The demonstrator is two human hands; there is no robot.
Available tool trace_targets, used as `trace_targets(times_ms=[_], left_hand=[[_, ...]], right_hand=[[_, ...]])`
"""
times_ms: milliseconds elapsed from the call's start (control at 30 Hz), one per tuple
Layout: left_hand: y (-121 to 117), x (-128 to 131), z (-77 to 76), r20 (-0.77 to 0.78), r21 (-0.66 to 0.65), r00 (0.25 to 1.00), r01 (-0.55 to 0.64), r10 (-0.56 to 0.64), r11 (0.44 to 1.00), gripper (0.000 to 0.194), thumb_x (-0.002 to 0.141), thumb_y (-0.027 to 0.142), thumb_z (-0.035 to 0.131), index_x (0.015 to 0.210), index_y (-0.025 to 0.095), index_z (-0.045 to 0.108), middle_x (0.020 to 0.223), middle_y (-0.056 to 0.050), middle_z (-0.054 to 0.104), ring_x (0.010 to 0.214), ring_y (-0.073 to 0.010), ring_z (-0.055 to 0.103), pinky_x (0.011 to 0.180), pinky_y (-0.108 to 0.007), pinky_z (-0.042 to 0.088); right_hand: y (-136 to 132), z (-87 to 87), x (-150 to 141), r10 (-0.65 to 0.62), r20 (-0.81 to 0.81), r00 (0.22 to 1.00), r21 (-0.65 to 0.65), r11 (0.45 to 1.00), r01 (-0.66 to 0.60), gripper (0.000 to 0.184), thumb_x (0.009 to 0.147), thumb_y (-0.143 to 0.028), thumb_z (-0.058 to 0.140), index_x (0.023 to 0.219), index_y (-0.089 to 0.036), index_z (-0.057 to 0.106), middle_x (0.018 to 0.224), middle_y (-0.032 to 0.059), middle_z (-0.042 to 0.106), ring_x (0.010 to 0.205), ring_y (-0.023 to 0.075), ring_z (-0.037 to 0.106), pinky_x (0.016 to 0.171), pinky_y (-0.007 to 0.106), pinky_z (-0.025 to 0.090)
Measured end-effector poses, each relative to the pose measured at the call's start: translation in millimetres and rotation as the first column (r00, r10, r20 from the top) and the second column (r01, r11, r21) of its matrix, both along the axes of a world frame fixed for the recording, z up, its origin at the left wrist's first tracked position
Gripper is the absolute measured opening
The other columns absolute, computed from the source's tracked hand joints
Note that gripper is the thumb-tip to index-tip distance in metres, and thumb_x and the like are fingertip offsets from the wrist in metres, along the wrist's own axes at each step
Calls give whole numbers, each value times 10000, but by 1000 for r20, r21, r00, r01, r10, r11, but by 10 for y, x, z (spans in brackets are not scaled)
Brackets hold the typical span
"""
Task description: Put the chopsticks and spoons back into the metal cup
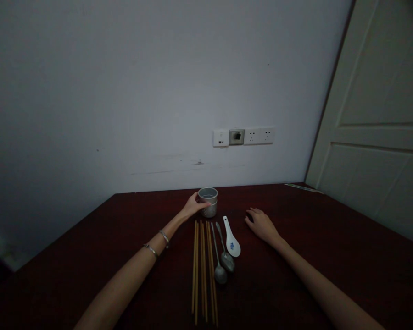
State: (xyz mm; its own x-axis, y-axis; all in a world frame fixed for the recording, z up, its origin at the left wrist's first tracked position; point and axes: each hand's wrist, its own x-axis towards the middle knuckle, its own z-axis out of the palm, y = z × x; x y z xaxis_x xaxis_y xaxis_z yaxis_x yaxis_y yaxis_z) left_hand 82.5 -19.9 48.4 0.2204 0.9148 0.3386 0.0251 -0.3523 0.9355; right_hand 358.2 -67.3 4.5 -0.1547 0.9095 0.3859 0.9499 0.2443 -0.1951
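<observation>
My left hand (192, 207) is wrapped round the side of a small metal cup (208, 201) that stands upright on the dark red table (124, 238). My right hand (260, 224) rests flat on the table to the right, fingers stretched out, holding nothing. Between my arms lie several wooden chopsticks (203, 268) side by side, pointing away from me. Two metal spoons (222, 256) lie just right of them, bowls toward me. A white ceramic spoon (231, 238) with a blue mark lies beside those, closest to my right hand.
The table's far edge meets a plain white wall with a row of sockets (243, 136). A pale door (382, 137) stands at the right. Two bracelets (158, 243) sit on my left wrist.
</observation>
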Motion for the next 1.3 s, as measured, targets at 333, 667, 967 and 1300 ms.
trace_targets(times_ms=[333,667,967,1300], left_hand=[[-13,-20,-16,1,-26,1000,12,-12,1000,601,529,215,760,1076,145,521,1178,-126,539,1066,-217,514,927,-351,382],[-36,-153,-71,14,-60,997,80,-79,995,719,535,201,760,1169,154,423,1184,-159,516,1040,-217,531,892,-378,408],[-326,-510,89,-410,-27,875,-294,258,955,170,641,278,610,729,133,625,647,-45,618,581,-144,577,523,-251,466],[-847,-399,96,-775,-114,630,-203,41,973,192,674,250,504,640,108,628,562,-22,599,362,-51,438,365,-158,331]], right_hand=[[-9,9,-1,1,-7,1000,4,1000,-1,403,815,-328,384,1080,-108,594,1187,151,538,1130,256,456,944,364,345],[-18,10,5,-11,-3,1000,-4,1000,11,415,811,-335,386,1087,-101,588,1188,154,534,1125,270,458,936,371,353],[-13,5,3,7,-10,1000,18,1000,-7,413,809,-330,389,1068,-86,599,1155,169,555,1096,274,483,924,372,364],[19,-43,26,24,-8,1000,22,999,-24,416,809,-321,391,1075,-74,594,1163,172,551,1114,265,474,941,361,355]])
